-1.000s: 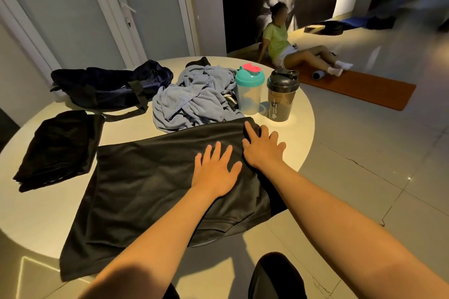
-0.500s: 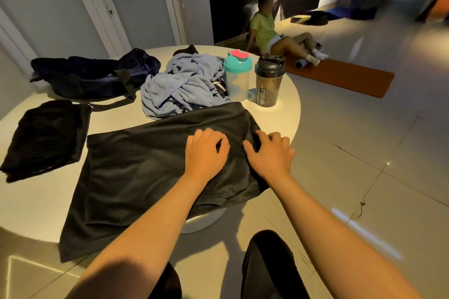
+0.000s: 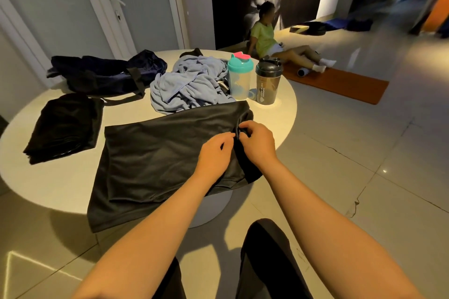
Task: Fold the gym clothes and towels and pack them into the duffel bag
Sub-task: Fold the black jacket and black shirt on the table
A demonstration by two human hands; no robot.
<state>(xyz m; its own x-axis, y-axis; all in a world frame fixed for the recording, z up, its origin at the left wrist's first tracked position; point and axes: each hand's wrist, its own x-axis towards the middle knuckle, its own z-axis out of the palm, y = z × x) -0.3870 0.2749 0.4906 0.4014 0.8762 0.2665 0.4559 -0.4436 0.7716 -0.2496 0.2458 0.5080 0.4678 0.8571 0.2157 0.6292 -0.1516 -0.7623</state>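
Room: tiled floor and pale doors, seen from the head view; a seated person (image 3: pixel 264 34) on an orange mat (image 3: pixel 340 85) lies well beyond the teal shaker bottle (image 3: pixel 239 80).
Counter: the round white counter (image 3: pixel 60 177) carries everything; the teal shaker bottle stands near its far right rim.
Garment: a black sports garment (image 3: pixel 158 153) is spread flat just in front of the teal shaker bottle, and its near-left corner hangs over the counter's rim.
Right hand: the right hand (image 3: pixel 257 143), in front of the bottle, is curled and pinches a bunch of the garment's right edge.
Left hand: the left hand (image 3: pixel 215 153) sits just left of that pinch with its fingers curled on the cloth. I cannot tell whether it holds any.
Towel: a crumpled blue towel (image 3: pixel 179 90) touches the bottle's left side, unfolded.
Bag: the navy duffel bag (image 3: pixel 102 73) lies well to the bottle's left, with a folded black garment (image 3: pixel 65 126) in front of it.
Other bottle: a dark shaker bottle (image 3: pixel 268 85) stands just right of the teal one.
Risk: slick cloth hanging off the rim could pull the whole garment to the floor once the right edge is lifted. A wide sweep over could catch either bottle and tip it.
Room to move: bare counter lies left of the garment, so folding leftward, away from the bottles, looks safest. The right rim is close.
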